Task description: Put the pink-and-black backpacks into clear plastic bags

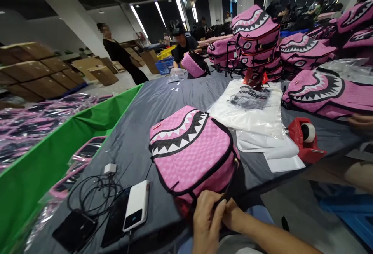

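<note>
A pink checkered backpack (189, 149) with a shark-mouth print lies on the grey-covered table in front of me, its near end at the table edge. My left hand (205, 219) is closed at that near end, thumb and fingers on a dark strap (223, 196). Close beside it, my right hand (233, 216) has its fingers curled at the same strap, with the fingertips partly hidden behind my left thumb. A bit of red shows under the bag beside my left hand.
A white power bank (136, 205), black phone (116, 217) and cables lie left. Plastic bags (247, 106), a red tape dispenser (305, 139) and stacked pink backpacks (256, 32) are right. A green-walled bin (70, 137) borders the table. Another person's hand (361, 122) shows far right.
</note>
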Demonstrator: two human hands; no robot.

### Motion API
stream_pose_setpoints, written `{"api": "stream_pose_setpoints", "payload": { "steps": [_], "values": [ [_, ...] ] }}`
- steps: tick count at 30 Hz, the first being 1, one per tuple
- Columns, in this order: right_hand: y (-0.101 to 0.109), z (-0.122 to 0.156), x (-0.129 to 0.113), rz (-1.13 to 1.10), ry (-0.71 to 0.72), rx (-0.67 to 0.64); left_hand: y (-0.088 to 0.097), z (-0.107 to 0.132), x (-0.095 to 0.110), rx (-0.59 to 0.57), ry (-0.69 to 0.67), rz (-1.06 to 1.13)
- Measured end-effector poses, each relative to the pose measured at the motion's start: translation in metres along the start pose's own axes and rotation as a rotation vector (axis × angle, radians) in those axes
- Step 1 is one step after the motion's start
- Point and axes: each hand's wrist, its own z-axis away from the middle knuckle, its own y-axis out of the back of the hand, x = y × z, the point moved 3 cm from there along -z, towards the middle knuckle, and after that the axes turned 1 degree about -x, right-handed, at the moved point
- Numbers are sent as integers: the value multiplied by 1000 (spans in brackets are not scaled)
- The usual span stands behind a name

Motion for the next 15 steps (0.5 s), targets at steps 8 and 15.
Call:
{"api": "stream_pose_setpoints", "payload": {
  "steps": [8,15],
  "values": [
    [99,18,-41,575,-4,144,46,-24,-2,-144,0,-70],
    [275,78,-29,1442,-376,508,3,0,-67,-73,-406,-512]
  ]
}}
